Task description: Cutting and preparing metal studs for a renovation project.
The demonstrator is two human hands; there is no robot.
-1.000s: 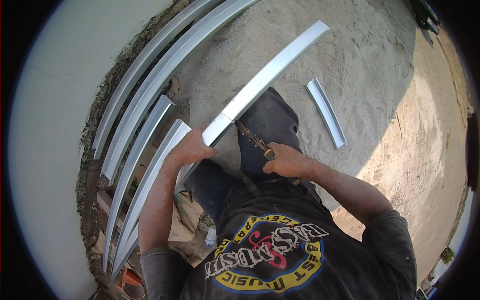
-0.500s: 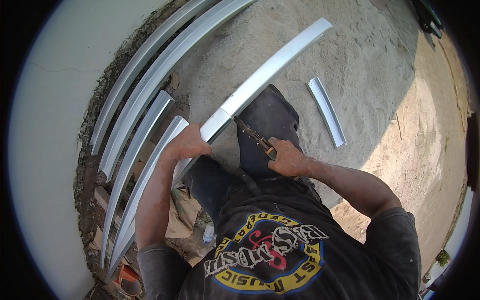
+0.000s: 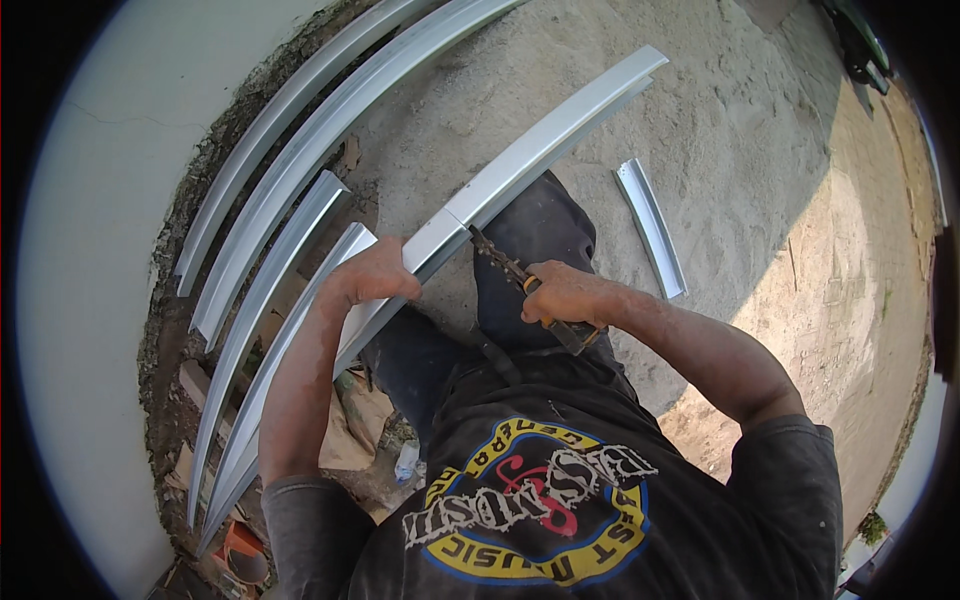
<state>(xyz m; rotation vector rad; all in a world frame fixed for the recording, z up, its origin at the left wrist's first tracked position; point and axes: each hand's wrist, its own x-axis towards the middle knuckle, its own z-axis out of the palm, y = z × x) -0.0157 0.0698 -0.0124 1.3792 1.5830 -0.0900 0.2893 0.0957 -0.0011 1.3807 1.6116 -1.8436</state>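
Note:
A long silver metal channel (image 3: 545,138) slants across my lap, its far end up and to the right. My left hand (image 3: 370,273) is closed round its near part, and a thin line crosses the top face just beyond that grip. In my right hand (image 3: 570,298) are tin snips (image 3: 505,265) with dark jaws and yellow-and-black handles. Their jaw tips touch or nearly touch the channel's right edge by the line; I cannot tell whether they bite into the metal.
More metal channels (image 3: 270,180) lie to the left along a pale wall (image 3: 100,200). A short channel offcut (image 3: 652,232) rests on the sandy concrete ground (image 3: 740,130) at right. Cardboard (image 3: 352,425), a plastic bottle (image 3: 407,460) and an orange object (image 3: 243,553) are at lower left.
The channel has rolled slightly, showing more of its right side. My right hand has shifted a little left, and more of the snips' handles shows below it.

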